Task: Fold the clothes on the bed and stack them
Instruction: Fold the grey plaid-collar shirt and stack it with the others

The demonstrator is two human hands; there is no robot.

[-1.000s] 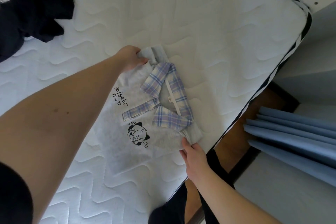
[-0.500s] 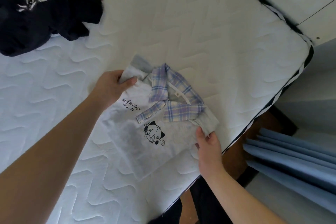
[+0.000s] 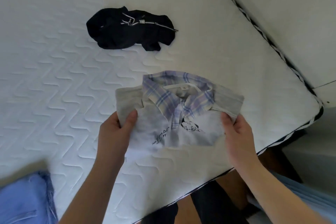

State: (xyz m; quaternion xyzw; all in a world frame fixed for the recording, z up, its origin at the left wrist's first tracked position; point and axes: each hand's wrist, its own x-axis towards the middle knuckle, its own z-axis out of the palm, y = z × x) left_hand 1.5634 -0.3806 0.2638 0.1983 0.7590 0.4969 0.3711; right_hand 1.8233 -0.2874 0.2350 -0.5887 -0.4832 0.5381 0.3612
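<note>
While both hands pinch its shoulders, the shirt point(image 3: 174, 114) hangs folded just above the mattress point(image 3: 72, 81) near the corner. Left hand point(image 3: 116, 129) and right hand point(image 3: 236, 129) each grip grey fabric between thumb and fingers. Recommended: keep the edges level and lower it flat. No containers are visible. A black garment point(image 3: 131, 30) lies unfolded, well apart; blue cloth point(image 3: 23, 200) sits lower left.

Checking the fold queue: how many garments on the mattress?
3: grey shirt held by left hand and right hand; black garment crumpled further back; blue garment bottom-left, partly cropped.
</note>
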